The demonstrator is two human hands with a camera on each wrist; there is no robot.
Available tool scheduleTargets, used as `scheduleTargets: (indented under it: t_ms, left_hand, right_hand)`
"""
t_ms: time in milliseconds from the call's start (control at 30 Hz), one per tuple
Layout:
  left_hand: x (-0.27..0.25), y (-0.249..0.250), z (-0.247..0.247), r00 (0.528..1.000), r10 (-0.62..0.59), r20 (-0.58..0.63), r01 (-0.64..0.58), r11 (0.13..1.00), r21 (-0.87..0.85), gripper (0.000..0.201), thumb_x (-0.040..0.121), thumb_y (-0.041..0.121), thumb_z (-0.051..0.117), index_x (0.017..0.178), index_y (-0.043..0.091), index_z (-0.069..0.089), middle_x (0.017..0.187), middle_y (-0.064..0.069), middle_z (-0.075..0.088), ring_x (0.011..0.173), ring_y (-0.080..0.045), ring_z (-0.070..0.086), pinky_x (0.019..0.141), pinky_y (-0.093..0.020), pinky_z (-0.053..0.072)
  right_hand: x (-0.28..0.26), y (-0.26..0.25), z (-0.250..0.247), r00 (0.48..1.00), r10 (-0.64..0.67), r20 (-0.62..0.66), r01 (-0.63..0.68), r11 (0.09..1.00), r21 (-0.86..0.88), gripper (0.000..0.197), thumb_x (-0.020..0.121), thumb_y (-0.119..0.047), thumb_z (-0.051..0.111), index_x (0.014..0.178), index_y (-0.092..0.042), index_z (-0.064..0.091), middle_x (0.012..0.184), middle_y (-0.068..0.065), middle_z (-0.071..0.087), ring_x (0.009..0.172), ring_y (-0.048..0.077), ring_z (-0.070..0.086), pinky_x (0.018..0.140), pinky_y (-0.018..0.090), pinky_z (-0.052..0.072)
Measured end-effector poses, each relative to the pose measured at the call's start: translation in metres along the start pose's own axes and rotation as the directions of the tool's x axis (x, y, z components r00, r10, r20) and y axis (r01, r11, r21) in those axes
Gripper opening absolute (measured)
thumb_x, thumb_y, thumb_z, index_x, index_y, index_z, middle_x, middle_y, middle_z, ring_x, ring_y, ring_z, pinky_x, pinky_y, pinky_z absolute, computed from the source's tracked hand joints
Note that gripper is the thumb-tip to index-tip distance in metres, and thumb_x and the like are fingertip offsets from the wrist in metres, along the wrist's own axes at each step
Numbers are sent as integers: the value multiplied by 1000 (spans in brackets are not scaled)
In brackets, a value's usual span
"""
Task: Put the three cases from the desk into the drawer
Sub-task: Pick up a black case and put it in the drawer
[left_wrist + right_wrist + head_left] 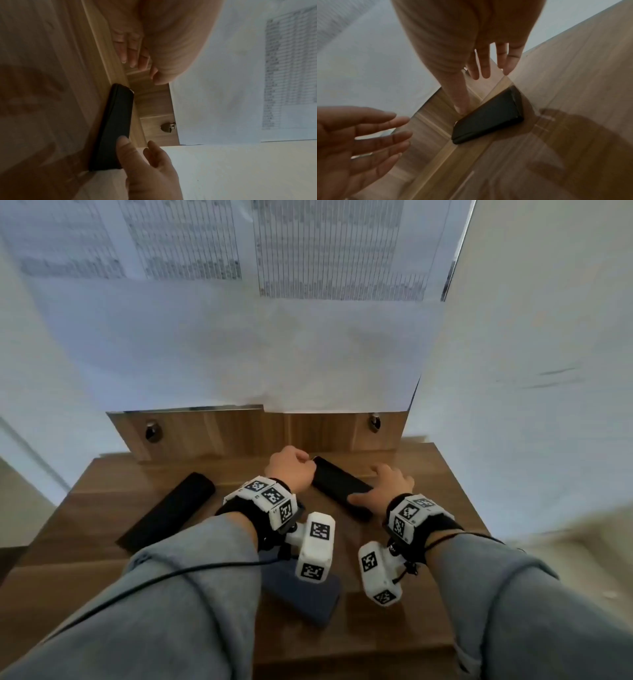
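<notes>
Three cases lie on the wooden desk [411,594]. One black case [168,511] is at the left. A dark blue case [301,594] lies near me, partly under my left wrist. Between my hands is another black case [337,486] [115,128] [488,119], flat on the desk. My left hand [294,467] [368,135] hovers at its far end with relaxed fingers, holding nothing. My right hand [383,486] [145,162] is over its near end, fingers straight, the thumb touching the case.
Two wooden drawer fronts with metal knobs [150,431] [375,421] [167,127] stand at the back of the desk, looking closed. White paper sheets [239,337] hang above them. A pale wall [531,371] borders the desk's right side.
</notes>
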State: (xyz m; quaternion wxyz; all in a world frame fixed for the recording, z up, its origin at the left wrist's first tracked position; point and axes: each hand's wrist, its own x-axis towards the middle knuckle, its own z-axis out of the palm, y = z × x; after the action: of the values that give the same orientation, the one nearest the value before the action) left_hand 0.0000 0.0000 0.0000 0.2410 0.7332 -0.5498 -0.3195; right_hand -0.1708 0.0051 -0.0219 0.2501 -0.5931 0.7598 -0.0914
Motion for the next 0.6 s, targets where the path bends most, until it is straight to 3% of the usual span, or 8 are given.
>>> scheduleTargets:
  t_ms: [100, 267, 467, 600]
  left_hand:
    - [10, -13, 21, 998, -20, 67, 20, 1000, 13, 42, 93, 23, 53, 133, 12, 52, 138, -11, 54, 124, -28, 54, 103, -35, 44]
    - [18, -25, 43, 993, -17, 118, 13, 999, 29, 53, 94, 24, 52, 144, 10, 40, 147, -13, 45, 129, -28, 50, 102, -32, 41]
    - [11, -33, 49, 994, 47, 97, -57, 993, 102, 43, 95, 14, 50, 137, 3, 46, 137, -18, 54, 124, -33, 53, 99, -35, 43]
    - [-6, -32, 45, 989, 129, 74, -137, 985, 104, 47, 92, 13, 53, 139, 9, 46, 138, -15, 54, 124, -31, 54, 98, -34, 44]
  right_hand:
    - [12, 5, 17, 998, 24, 61, -15, 989, -144, 82, 71, -49, 73, 138, -17, 39, 139, 8, 46, 130, 32, 36, 106, 43, 35]
    - [29, 8, 41, 996, -6, 85, 24, 975, -220, 71, 66, -46, 77, 125, -15, 50, 124, 7, 58, 116, 29, 52, 98, 40, 47]
    - [30, 16, 41, 996, -65, 65, 75, 985, -157, 61, 67, -45, 77, 115, -14, 56, 112, 6, 64, 99, 25, 61, 85, 34, 53]
    - [16, 23, 39, 990, -121, 79, 126, 989, -74, 59, 66, -41, 79, 113, -14, 57, 98, 3, 62, 86, 22, 60, 80, 33, 52]
